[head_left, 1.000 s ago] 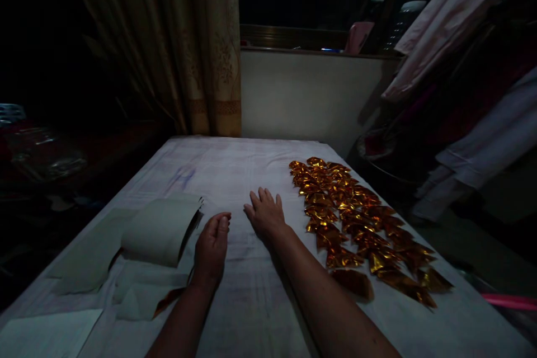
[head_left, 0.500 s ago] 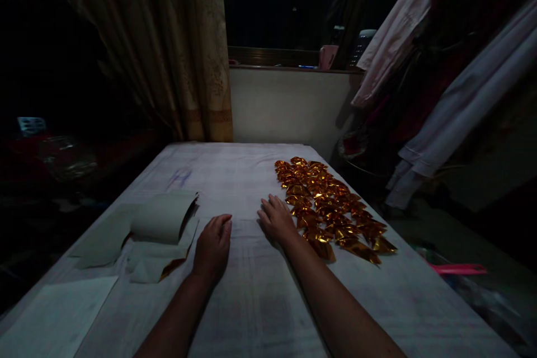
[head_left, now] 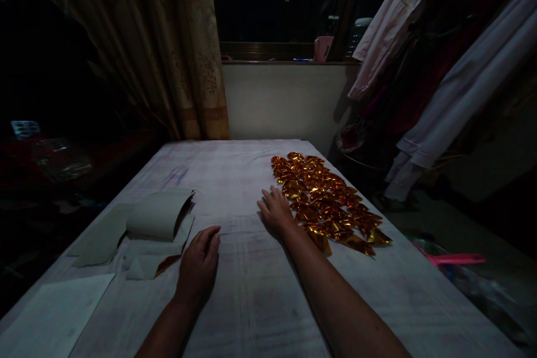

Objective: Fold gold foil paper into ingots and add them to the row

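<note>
My left hand (head_left: 198, 263) lies palm down on the white cloth of the table (head_left: 251, 302), fingers loosely curved and holding nothing, just right of a pile of pale paper sheets (head_left: 157, 221). My right hand (head_left: 276, 210) rests flat with fingers stretched out, its edge touching a spread of several folded gold foil pieces (head_left: 327, 201) laid in rows along the table's right side. Some of the paper sheets curl up and show a gold underside (head_left: 166, 263).
A patterned curtain (head_left: 168, 45) hangs behind the table's left. A dark window with a sill (head_left: 285, 59) carrying a pink cup (head_left: 323, 47) is beyond. Clothes (head_left: 440, 67) hang at the right. A pink object (head_left: 451, 259) lies on the floor beside the table.
My left hand has drawn back toward me along the cloth. My right hand stays flat beside the gold pieces. The camera has shifted a little.
</note>
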Motion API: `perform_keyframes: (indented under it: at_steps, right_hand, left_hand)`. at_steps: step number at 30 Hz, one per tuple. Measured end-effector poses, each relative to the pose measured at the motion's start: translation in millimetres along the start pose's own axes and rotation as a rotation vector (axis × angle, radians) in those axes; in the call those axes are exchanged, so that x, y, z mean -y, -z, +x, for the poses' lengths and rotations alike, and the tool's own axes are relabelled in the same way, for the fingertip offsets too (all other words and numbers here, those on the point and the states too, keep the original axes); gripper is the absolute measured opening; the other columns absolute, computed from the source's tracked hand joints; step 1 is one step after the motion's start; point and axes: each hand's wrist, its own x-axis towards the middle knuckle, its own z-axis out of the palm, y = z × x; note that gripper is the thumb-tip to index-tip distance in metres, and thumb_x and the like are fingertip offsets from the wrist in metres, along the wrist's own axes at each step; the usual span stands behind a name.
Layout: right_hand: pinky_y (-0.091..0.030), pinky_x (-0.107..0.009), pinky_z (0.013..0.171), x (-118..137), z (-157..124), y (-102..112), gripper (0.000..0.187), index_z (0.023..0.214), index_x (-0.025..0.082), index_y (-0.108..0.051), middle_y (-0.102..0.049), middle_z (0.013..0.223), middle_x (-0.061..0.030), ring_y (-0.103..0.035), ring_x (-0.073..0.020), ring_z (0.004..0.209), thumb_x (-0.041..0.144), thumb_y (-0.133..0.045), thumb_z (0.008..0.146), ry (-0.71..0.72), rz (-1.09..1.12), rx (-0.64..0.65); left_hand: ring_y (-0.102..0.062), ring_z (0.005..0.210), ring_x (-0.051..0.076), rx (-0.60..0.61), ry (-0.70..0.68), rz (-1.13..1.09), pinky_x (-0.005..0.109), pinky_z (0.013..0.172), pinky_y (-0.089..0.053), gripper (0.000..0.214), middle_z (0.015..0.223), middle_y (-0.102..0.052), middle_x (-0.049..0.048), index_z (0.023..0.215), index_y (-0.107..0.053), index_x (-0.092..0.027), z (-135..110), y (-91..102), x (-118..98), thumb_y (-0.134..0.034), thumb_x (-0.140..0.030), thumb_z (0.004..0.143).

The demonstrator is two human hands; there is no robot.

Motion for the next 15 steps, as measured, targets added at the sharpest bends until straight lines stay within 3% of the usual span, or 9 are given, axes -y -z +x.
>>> perform_keyframes:
  at_steps: [6, 11, 15]
  right_hand:
    - [-0.033, -0.039, 0.117, 25, -18, -1, 0.042, 0.136, 0.016, -0.061, -0.05, 0.15, -0.0162, -0.044, -0.0253, 0.14, 0.031, -0.055, 0.097, 0.071, 0.03, 0.049]
    - [-0.035, -0.042, 0.116, 48, -45, -8, 0.031, 0.123, 0.018, -0.068, -0.058, 0.141, -0.0152, -0.05, -0.0264, 0.134, 0.028, -0.057, 0.095, 0.219, 0.038, 0.061]
    - [-0.035, -0.044, 0.116, 53, -65, -5, 0.03, 0.122, 0.019, -0.068, -0.061, 0.137, -0.0137, -0.051, -0.0268, 0.133, 0.024, -0.057, 0.094, 0.219, 0.022, 0.05]
  left_hand:
    - [-0.072, 0.097, 0.027, -0.031, 0.066, -0.034, 0.041, 0.09, -0.057, 0.035, 0.102, -0.076, 0.0088, 0.1, -0.071, -0.022, 7, -0.1, 4, -0.047, -0.045, 0.088]
    - [-0.071, 0.097, 0.025, -0.049, 0.029, -0.027, 0.04, 0.09, -0.057, 0.033, 0.102, -0.076, 0.0081, 0.102, -0.071, -0.021, 3, -1.6, 3, -0.046, -0.04, 0.09]
    - [-0.07, 0.099, 0.025, -0.053, -0.06, -0.016, 0.041, 0.094, -0.055, 0.029, 0.102, -0.075, 0.0073, 0.103, -0.07, -0.022, -4, 1.5, -5, -0.047, -0.036, 0.091]
